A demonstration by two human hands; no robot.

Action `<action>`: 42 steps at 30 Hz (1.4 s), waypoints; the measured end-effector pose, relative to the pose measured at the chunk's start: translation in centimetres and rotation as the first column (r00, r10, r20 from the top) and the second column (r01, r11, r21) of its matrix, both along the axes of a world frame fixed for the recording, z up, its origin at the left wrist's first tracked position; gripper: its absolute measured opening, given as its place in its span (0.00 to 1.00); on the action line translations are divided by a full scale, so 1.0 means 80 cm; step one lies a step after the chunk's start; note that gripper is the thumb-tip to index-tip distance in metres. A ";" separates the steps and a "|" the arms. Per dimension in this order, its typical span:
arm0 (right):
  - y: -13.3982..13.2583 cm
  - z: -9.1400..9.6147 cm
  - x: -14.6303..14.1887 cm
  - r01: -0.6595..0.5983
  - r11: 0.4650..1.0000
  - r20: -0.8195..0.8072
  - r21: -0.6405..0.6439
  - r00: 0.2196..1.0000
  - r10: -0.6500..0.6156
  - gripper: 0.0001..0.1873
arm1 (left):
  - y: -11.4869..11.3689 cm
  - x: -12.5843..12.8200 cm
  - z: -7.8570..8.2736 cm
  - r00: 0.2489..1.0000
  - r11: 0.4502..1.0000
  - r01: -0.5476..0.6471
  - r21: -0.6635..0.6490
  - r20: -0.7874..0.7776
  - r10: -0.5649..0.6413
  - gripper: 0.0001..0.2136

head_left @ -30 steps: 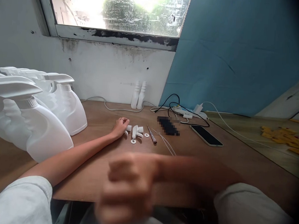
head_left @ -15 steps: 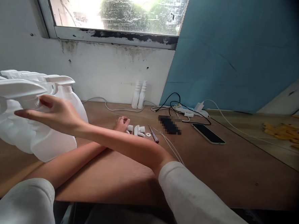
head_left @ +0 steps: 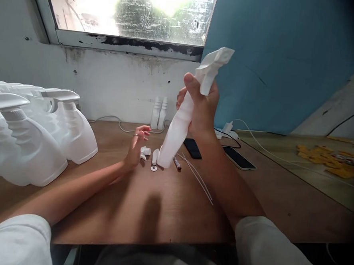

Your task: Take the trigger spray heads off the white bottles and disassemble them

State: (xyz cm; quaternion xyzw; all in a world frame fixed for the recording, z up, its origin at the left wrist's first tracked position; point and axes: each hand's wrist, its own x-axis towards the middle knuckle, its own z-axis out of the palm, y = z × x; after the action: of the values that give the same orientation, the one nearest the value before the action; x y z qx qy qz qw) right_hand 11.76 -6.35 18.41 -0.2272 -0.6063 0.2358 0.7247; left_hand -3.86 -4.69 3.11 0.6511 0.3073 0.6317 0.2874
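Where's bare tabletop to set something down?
Free: front tabletop between left forearm and right forearm; right of the right forearm, nearer than the pale-edged phone. Crowded: left, with spray bottles; centre, with trigger head, washer, screwdriver and white tubes.

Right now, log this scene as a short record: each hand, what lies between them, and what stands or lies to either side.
Right hand: closed around a white spray bottle
Bottle pose: tilted, trigger head uppermost, base toward the left hand's side
Left hand: open, nothing seen in it, beside a loose spray head
Between hands: a washer on the table; a slim tool, partly hidden by the bottle
Left side: a group of white spray bottles, standing
Right side: a phone, lying flat
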 end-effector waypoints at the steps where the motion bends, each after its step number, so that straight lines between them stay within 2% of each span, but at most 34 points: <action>1: 0.010 -0.004 0.000 0.022 1.000 -0.039 -0.004 0.999 -0.022 0.21 | -0.007 0.004 0.012 0.998 0.997 0.057 0.058 -0.031 -0.055 0.26; 2: 0.019 -0.008 -0.002 0.030 0.999 -0.061 -0.016 0.998 -0.031 0.21 | -0.014 0.007 0.024 0.991 0.989 0.110 0.103 -0.086 -0.101 0.28; 4: 0.030 -0.017 -0.013 0.014 0.998 -0.075 -0.067 0.997 -0.019 0.21 | -0.026 0.013 0.045 0.967 0.980 0.166 0.113 -0.214 -0.139 0.39; 6: 0.032 -0.024 -0.024 -0.060 0.992 -0.085 -0.107 0.995 0.051 0.21 | -0.033 0.015 0.060 0.949 0.987 0.151 0.052 -0.288 -0.130 0.49; 7: 0.029 -0.026 -0.029 -0.121 0.987 -0.089 -0.108 0.990 0.112 0.21 | -0.035 0.014 0.064 0.945 0.990 0.136 0.020 -0.302 -0.124 0.50; 10: 0.017 -0.025 -0.028 -0.362 0.927 -0.005 -0.096 0.932 0.363 0.19 | -0.038 0.006 0.073 0.937 0.991 0.132 0.005 -0.327 -0.123 0.47; 13: 0.012 -0.017 -0.009 -0.565 0.809 0.148 -0.162 0.797 0.586 0.25 | -0.042 -0.002 0.077 0.921 0.976 0.205 0.076 -0.354 -0.166 0.42; 15: 0.017 -0.014 0.004 -0.606 0.767 0.172 -0.212 0.749 0.640 0.27 | -0.046 -0.003 0.078 0.908 0.958 0.266 0.104 -0.361 -0.213 0.40; 18: 0.028 -0.015 0.015 -0.636 0.737 0.150 -0.230 0.725 0.672 0.24 | -0.050 0.001 0.078 0.898 0.940 0.321 0.116 -0.352 -0.263 0.39; 22: 0.026 -0.015 0.012 -0.699 0.673 0.117 -0.242 0.667 0.736 0.26 | -0.049 0.003 0.076 0.900 0.936 0.350 0.048 -0.293 -0.321 0.37; 24: 0.021 -0.012 0.009 -0.688 0.680 0.116 -0.253 0.677 0.727 0.31 | -0.045 0.001 0.075 0.903 0.945 0.327 0.021 -0.301 -0.306 0.38; 27: 0.019 -0.008 0.010 -0.619 0.744 0.154 -0.253 0.733 0.662 0.37 | -0.037 -0.004 0.070 0.893 0.941 0.338 -0.002 -0.316 -0.321 0.39; 30: 0.027 0.000 0.021 -0.536 0.818 0.169 -0.209 0.804 0.570 0.30 | -0.029 -0.009 0.060 0.860 0.899 0.436 -0.031 -0.279 -0.427 0.38; 33: 0.033 0.017 0.049 -0.535 0.842 0.006 -0.064 0.844 0.536 0.21 | -0.020 -0.017 0.054 0.820 0.879 0.475 -0.042 -0.341 -0.459 0.39; 35: 0.029 0.033 0.079 -0.509 0.857 -0.142 0.079 0.845 0.515 0.18 | -0.008 -0.025 0.053 0.829 0.906 0.422 -0.038 -0.388 -0.403 0.41; 36: 0.025 0.040 0.096 -0.458 0.874 -0.194 0.164 0.853 0.484 0.16 | 0.002 -0.029 0.053 0.848 0.927 0.373 -0.048 -0.388 -0.361 0.42; 39: 0.003 0.057 0.145 -0.265 0.901 -0.331 0.343 0.864 0.380 0.01 | 0.053 -0.040 0.055 0.935 0.971 0.196 -0.139 -0.270 -0.228 0.43; 42: -0.018 0.062 0.178 -0.125 0.918 -0.378 0.376 0.884 0.275 0.14 | 0.127 -0.046 0.052 0.989 0.987 -0.002 -0.158 -0.146 -0.022 0.39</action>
State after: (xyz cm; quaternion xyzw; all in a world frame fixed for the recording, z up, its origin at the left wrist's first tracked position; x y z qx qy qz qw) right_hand 25.96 -7.83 23.40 0.0232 -0.4864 0.2454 0.8382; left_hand -7.54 5.43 7.28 0.6727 0.3735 0.5541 0.3177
